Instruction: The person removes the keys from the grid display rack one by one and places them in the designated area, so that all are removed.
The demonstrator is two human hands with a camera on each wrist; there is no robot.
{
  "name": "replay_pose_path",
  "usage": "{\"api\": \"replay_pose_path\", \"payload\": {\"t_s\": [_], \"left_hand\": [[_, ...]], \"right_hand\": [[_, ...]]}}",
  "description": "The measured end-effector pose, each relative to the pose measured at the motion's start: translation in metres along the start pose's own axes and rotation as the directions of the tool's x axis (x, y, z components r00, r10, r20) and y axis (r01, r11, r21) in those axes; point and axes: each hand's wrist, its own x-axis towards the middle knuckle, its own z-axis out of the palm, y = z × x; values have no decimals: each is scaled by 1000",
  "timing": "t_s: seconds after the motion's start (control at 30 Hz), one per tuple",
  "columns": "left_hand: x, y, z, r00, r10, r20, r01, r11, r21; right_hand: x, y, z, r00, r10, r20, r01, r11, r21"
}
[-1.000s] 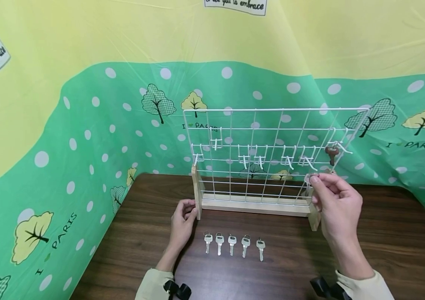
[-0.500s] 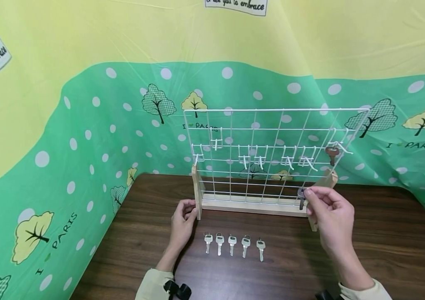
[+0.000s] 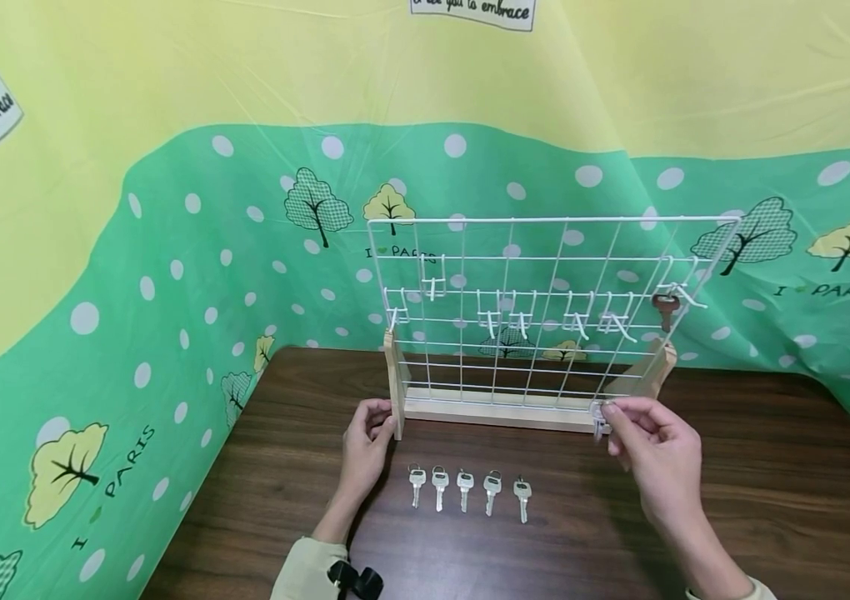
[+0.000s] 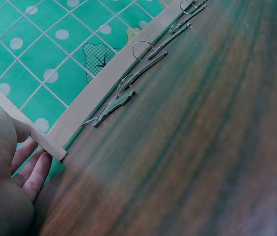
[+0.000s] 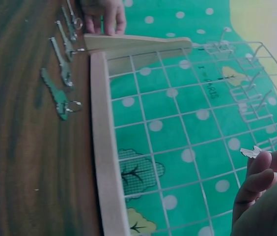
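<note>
My right hand (image 3: 661, 458) pinches a small silver key (image 5: 250, 153) between thumb and fingertips, in front of the rack's right end. The key hangs pointing down, its ring hidden by the fingers. A white wire grid rack (image 3: 500, 411) with wooden end pieces stands upright on the table. At its left end, my left hand (image 3: 365, 442) grips the lower part of the wooden leg (image 4: 40, 137). Several silver keys (image 3: 464, 487) with rings lie in a row on the table before the rack. A brownish key (image 3: 667, 311) hangs from the rack's rightmost hook.
Several white hooks (image 3: 577, 323) hang on the grid, most on one middle wire, and one hook (image 3: 432, 287) sits higher at the left. The dark wooden table (image 3: 515, 558) ends behind the rack at a green and yellow printed cloth (image 3: 245, 250).
My right hand has moved down and slightly left with the key, from beside the lower right hooks to near the wooden base. The left hand and the keys on the table stay put.
</note>
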Motion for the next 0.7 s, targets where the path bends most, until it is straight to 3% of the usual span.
{"api": "replay_pose_path", "payload": {"t_s": [0.07, 0.23, 0.37, 0.53, 0.7], "left_hand": [[0, -2, 0, 1000, 12, 1, -12, 1000, -3], [0, 2, 0, 999, -48, 9, 48, 999, 4], [0, 1, -1, 999, -41, -2, 41, 999, 30], [0, -1, -1, 999, -44, 6, 44, 999, 1], [0, -14, -1, 1000, -23, 0, 23, 1000, 6]], "right_hand": [[-2, 3, -1, 1000, 1, 2, -1, 1000, 5], [-7, 13, -5, 1000, 7, 15, -6, 1000, -26], [-11, 22, -6, 999, 28, 28, -28, 999, -26], [-16, 33, -7, 997, 67, 47, -66, 998, -20], [-22, 39, -8, 993, 103, 58, -100, 994, -50]]}}
